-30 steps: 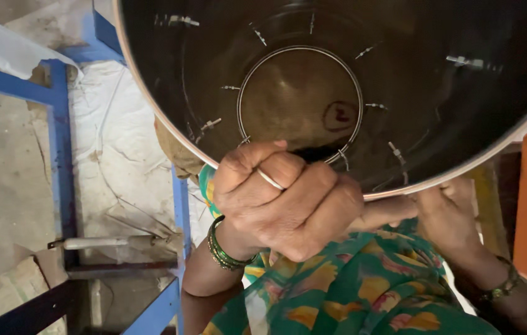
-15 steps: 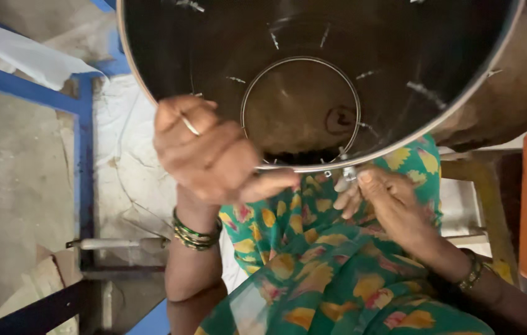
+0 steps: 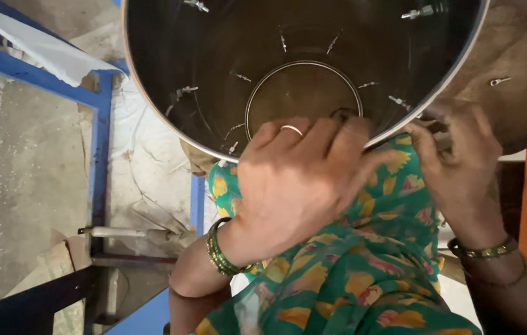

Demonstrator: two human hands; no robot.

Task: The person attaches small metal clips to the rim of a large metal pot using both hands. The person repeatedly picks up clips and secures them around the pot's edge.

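**Both hands at the near rim of the steel drum**

I see a large steel drum [image 3: 214, 74] lying on its side, its open mouth facing me and filling the upper part of the view. Small bolts stick through its dark inner wall, and a round ring marks the far end.

My left hand [image 3: 300, 180] sits at the lowest part of the rim, straight below the mouth. Its fingers are bent over the rim edge and reach slightly inside, gripping the edge; a ring shows on 1 finger, green bangles on the wrist.

My right hand [image 3: 459, 164] is just right of it, at the rim's lower right, against the drum's outer wall. Its fingers are curled, but I cannot tell whether they pinch anything.

Green and yellow patterned cloth [image 3: 362, 273] lies beneath both hands. A blue metal frame [image 3: 99, 149] stands well left.
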